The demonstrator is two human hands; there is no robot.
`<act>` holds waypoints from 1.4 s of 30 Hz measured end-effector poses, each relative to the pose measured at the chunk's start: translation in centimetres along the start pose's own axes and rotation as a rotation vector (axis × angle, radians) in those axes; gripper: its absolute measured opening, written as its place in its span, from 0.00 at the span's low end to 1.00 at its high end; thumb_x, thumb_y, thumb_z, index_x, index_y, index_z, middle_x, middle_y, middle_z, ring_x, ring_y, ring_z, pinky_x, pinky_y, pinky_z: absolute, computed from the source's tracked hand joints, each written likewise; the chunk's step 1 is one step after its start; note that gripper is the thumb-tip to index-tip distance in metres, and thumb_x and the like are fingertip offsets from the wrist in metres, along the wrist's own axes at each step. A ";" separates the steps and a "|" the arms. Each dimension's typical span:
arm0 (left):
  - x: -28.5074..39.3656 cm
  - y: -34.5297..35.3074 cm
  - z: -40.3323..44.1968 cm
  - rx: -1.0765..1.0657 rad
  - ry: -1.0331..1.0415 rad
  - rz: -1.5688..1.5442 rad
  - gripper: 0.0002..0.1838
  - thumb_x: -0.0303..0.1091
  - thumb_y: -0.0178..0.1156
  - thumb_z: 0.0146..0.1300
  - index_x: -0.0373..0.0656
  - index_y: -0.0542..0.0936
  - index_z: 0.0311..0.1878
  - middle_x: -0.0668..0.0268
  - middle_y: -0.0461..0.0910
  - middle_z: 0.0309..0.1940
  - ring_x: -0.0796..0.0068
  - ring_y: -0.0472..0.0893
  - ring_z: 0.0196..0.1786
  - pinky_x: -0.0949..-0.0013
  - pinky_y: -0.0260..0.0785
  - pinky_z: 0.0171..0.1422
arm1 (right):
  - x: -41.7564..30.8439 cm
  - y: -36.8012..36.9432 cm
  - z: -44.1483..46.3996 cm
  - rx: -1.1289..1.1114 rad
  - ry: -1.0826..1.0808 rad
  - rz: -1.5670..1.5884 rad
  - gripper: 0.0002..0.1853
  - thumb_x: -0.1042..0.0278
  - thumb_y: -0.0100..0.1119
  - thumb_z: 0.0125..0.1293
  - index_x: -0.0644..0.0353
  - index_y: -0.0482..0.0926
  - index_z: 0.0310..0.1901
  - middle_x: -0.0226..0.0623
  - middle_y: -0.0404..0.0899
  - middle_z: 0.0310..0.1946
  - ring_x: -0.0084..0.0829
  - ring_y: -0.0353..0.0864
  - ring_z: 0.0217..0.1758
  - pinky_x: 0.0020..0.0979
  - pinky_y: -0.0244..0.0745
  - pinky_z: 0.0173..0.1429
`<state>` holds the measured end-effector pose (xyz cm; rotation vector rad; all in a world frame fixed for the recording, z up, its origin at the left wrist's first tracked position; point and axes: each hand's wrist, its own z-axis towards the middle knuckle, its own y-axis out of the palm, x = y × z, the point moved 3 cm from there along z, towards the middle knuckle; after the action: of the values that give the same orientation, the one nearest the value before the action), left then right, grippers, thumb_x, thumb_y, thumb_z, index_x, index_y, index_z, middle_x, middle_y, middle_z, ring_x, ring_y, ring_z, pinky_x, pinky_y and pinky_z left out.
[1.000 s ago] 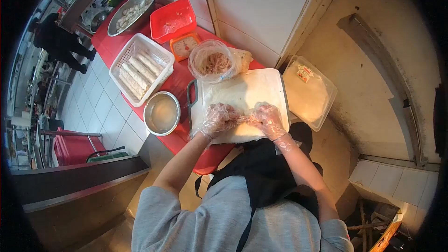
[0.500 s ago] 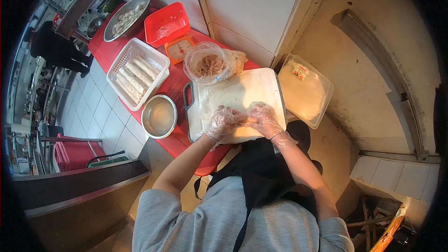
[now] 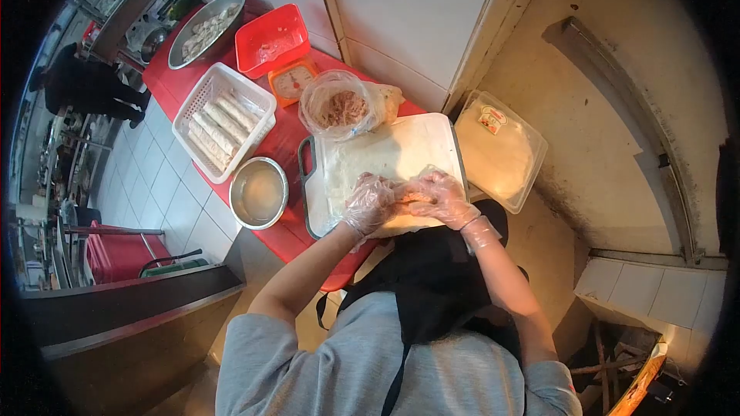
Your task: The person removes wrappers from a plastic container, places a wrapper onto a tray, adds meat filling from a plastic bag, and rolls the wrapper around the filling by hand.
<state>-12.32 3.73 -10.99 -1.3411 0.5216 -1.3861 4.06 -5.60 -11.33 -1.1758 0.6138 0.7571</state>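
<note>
Head view: your gloved left hand (image 3: 370,200) and right hand (image 3: 447,200) meet knuckles-up, fingers curled inward, forearms converging from below. Pinkish filling (image 3: 405,196) shows between them, over the near part of the white board (image 3: 416,137); you cannot tell whether either hand pinches it. Beyond sits your bag of filling (image 3: 343,110); left of the board stand a metal bowl (image 3: 242,212) and, farther out, a white basket (image 3: 257,135) of pale rolls (image 3: 216,131).

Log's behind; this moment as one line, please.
left hand: gloved, over cutting board; right hand: gloved, beside left; rolls: in white basket; minced filling: in plastic bag
</note>
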 end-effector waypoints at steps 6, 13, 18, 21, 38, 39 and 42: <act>-0.9 2.3 -0.3 0.010 0.000 0.045 0.10 0.36 0.61 0.56 0.60 0.88 0.40 0.68 0.84 0.30 0.63 0.82 0.36 0.57 0.67 0.51 | 2.0 0.0 -0.7 -0.045 0.037 0.088 0.21 0.65 0.76 0.48 0.56 0.83 0.46 0.37 0.80 0.36 0.41 0.79 0.46 0.39 0.75 0.53; 1.4 -0.6 1.0 -0.013 -0.029 -0.123 0.09 0.38 0.63 0.54 0.58 0.87 0.39 0.68 0.85 0.34 0.62 0.82 0.40 0.54 0.65 0.55 | 1.5 -0.5 -1.2 -0.063 -0.017 -0.272 0.24 0.69 0.75 0.42 0.55 0.85 0.46 0.38 0.82 0.42 0.43 0.80 0.51 0.42 0.75 0.56; -0.7 5.0 0.3 -0.003 -0.086 0.018 0.11 0.40 0.65 0.53 0.56 0.86 0.41 0.65 0.85 0.36 0.60 0.81 0.42 0.51 0.65 0.56 | 1.4 -1.3 -1.7 -0.091 0.022 -0.279 0.27 0.67 0.76 0.42 0.52 0.85 0.50 0.39 0.82 0.40 0.44 0.81 0.48 0.42 0.76 0.54; -0.6 5.1 0.6 -0.059 -0.073 0.021 0.15 0.39 0.65 0.54 0.53 0.84 0.46 0.64 0.84 0.36 0.60 0.81 0.43 0.52 0.65 0.56 | 2.5 -1.0 -2.5 -0.080 0.063 -0.234 0.30 0.67 0.76 0.43 0.50 0.83 0.55 0.40 0.80 0.46 0.44 0.80 0.51 0.42 0.76 0.56; -5.2 -1.6 -5.0 0.021 -0.115 -0.253 0.36 0.38 0.73 0.54 0.45 0.73 0.67 0.55 0.84 0.45 0.51 0.82 0.43 0.54 0.74 0.49 | -0.7 7.4 4.5 -0.281 -0.111 -0.391 0.20 0.53 0.73 0.49 0.57 0.84 0.40 0.43 0.79 0.42 0.44 0.79 0.50 0.44 0.72 0.57; -5.4 -1.8 -4.9 -0.055 -0.143 -0.255 0.36 0.38 0.73 0.54 0.45 0.73 0.67 0.55 0.84 0.46 0.52 0.82 0.44 0.55 0.74 0.50 | -0.6 8.0 4.3 -0.200 -0.132 -0.302 0.13 0.58 0.70 0.51 0.58 0.83 0.32 0.44 0.78 0.38 0.45 0.81 0.45 0.44 0.73 0.53; -7.8 1.0 -6.9 -0.066 -0.177 -0.484 0.38 0.39 0.73 0.54 0.44 0.71 0.68 0.56 0.84 0.46 0.53 0.83 0.45 0.57 0.75 0.52 | -1.7 7.0 3.8 -0.165 -0.197 -0.308 0.10 0.61 0.67 0.53 0.58 0.83 0.33 0.45 0.79 0.38 0.46 0.81 0.44 0.45 0.74 0.51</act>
<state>-19.86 7.83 -16.93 -1.6990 0.1243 -1.6232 -2.41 -0.92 -12.99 -1.2916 0.2019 0.6581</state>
